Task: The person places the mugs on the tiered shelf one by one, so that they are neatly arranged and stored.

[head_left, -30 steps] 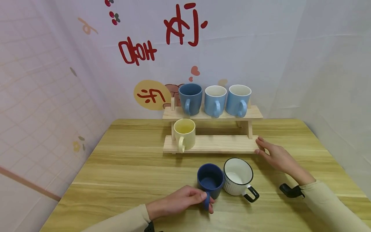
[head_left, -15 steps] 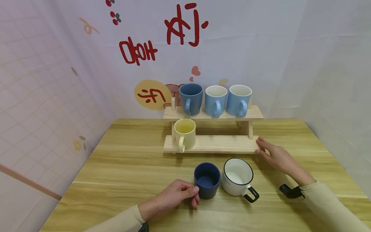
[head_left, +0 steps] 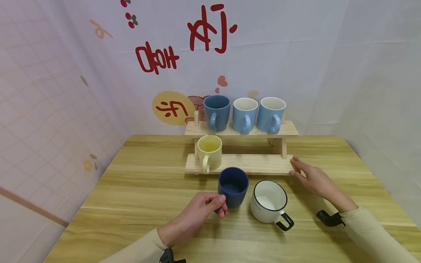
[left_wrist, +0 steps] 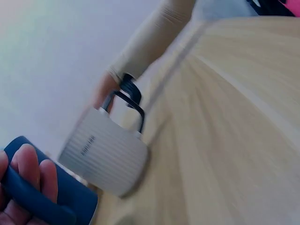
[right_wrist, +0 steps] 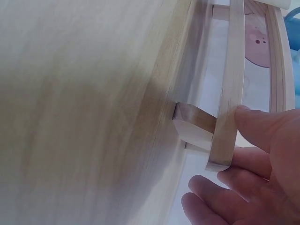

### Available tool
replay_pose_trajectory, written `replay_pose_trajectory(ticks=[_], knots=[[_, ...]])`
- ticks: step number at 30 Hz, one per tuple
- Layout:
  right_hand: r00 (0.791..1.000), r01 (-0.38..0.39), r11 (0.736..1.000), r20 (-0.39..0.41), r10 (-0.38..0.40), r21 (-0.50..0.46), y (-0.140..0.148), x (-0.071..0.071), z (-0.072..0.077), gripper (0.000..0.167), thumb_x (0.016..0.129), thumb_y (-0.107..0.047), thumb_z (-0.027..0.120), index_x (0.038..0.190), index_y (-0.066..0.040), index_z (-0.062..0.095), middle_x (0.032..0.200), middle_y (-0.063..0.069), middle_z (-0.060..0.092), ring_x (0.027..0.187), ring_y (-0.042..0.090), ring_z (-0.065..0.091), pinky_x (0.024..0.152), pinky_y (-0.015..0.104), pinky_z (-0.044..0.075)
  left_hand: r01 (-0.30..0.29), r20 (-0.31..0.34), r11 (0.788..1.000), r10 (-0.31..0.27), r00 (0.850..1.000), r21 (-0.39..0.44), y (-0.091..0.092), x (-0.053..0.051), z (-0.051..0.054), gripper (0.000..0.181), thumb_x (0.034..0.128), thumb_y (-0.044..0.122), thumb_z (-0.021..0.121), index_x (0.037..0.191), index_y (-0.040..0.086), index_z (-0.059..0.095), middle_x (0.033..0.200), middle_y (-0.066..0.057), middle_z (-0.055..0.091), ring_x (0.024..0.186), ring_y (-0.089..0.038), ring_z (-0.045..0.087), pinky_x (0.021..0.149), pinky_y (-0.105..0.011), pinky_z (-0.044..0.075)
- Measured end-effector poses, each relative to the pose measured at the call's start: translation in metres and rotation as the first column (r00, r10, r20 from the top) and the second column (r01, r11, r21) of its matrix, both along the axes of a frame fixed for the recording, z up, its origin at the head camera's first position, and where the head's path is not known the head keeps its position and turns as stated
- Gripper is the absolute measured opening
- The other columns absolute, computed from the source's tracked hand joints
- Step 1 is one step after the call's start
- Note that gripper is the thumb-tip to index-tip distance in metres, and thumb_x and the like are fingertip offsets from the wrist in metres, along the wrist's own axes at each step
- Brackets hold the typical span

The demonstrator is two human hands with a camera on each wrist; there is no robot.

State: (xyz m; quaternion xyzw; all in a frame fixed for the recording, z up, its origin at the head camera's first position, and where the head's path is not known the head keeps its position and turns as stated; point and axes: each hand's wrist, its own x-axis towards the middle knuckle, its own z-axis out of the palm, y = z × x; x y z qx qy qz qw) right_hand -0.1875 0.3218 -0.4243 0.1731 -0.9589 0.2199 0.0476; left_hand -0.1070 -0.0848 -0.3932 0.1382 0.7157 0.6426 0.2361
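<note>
My left hand (head_left: pixel 194 215) grips a dark blue mug (head_left: pixel 234 188) by its handle (left_wrist: pixel 35 199), which the fingers partly cover in the head view. The mug is upright in front of the lower shelf and appears raised a little off the table. My right hand (head_left: pixel 317 179) holds the right end of the wooden rack's lower shelf (head_left: pixel 253 164), thumb on the front edge, fingers around the end. Beside the blue mug stands a white ribbed mug (head_left: pixel 269 201) with black rim and handle. A yellow mug (head_left: pixel 210 152) sits at the lower shelf's left end.
On the upper shelf (head_left: pixel 289 128) stand a grey-blue mug (head_left: pixel 217 113) and two light blue mugs, one in the middle (head_left: pixel 244 115) and one at the right (head_left: pixel 271 115). Behind the table (head_left: pixel 141 190) hangs a printed white cloth (head_left: pixel 296 65).
My left hand has turned the dark blue mug's handle to the left and moved the mug away from me, toward the lower shelf. My right hand stays on the shelf end.
</note>
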Motion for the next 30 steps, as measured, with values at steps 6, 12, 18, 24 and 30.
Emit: replay_pose_trajectory(ticks=[6,12,18,24,30], knots=[[1.000,0.001,1.000,0.010,-0.001,-0.006,0.000,0.000,0.001,0.058,0.105,-0.022,0.064,0.147,0.014,0.046,0.152,0.034,0.041,0.130,0.056,0.049,0.101,0.068,0.044,-0.040,0.015,0.996,0.039,0.999,0.076,0.013,-0.008,0.016,0.043,0.1072,0.039,0.057,0.097,0.000,0.069,0.091,-0.004,0.071,0.104,-0.021,0.064,0.107,-0.041,0.038],[1.000,0.000,1.000,0.002,0.000,-0.001,0.000,0.002,0.001,0.058,0.104,-0.021,0.064,0.147,0.014,0.047,0.152,0.034,0.042,0.129,0.056,0.050,0.100,0.068,0.045,-0.070,-0.036,0.987,0.076,0.996,0.144,0.030,-0.018,0.025,0.042,0.1080,0.035,0.057,0.098,-0.003,0.069,0.088,-0.004,0.071,0.103,-0.021,0.065,0.107,-0.039,0.040],[1.000,0.003,1.000,-0.008,-0.003,0.003,0.000,0.002,0.001,0.058,0.104,-0.022,0.065,0.146,0.014,0.047,0.151,0.034,0.042,0.128,0.056,0.051,0.099,0.068,0.046,-0.094,-0.034,0.980,0.101,0.994,0.175,0.044,-0.026,0.027,0.039,0.1083,0.035,0.056,0.098,0.000,0.069,0.087,-0.005,0.069,0.106,-0.021,0.065,0.109,-0.040,0.040],[1.000,-0.002,1.000,-0.010,0.002,0.001,0.001,0.002,0.001,0.057,0.104,-0.021,0.065,0.146,0.013,0.048,0.151,0.033,0.042,0.129,0.055,0.051,0.100,0.068,0.045,-0.148,-0.009,0.975,0.151,0.988,0.169,0.054,-0.035,0.026,0.040,0.1076,0.038,0.057,0.098,0.002,0.069,0.089,-0.005,0.069,0.104,-0.019,0.065,0.111,-0.041,0.040],[1.000,-0.005,1.000,-0.015,0.005,0.000,0.001,0.001,-0.002,0.057,0.104,-0.020,0.065,0.146,0.013,0.047,0.151,0.034,0.043,0.128,0.055,0.052,0.100,0.067,0.045,-0.220,-0.014,0.962,0.225,0.974,0.159,0.064,-0.047,0.019,0.040,0.1071,0.039,0.057,0.096,0.002,0.070,0.085,-0.003,0.070,0.102,-0.018,0.065,0.112,-0.042,0.038]])
